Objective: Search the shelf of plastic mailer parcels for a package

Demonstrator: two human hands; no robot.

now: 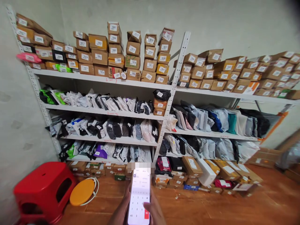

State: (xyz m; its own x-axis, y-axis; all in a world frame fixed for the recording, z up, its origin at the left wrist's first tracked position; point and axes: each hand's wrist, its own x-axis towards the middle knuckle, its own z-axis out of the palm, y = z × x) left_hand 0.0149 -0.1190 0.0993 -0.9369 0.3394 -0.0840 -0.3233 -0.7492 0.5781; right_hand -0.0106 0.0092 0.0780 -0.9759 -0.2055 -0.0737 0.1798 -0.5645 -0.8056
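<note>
A smartphone [140, 197] with a lit white screen showing a number keypad stands upright at the bottom centre of the head view. My left hand [120, 211] cups its left edge from behind. My right hand [154, 212] grips the right edge, thumb resting on the lower part of the screen near a red button. Both hands are cut off by the frame's bottom edge.
White metal shelving [167, 107] fills the wall ahead, with labelled cardboard boxes [99, 50] on top and bagged parcels [112, 128] on lower shelves. More boxes [192, 167] sit on the wooden floor. A red plastic stool [43, 190] and an orange round disc [82, 192] stand at lower left.
</note>
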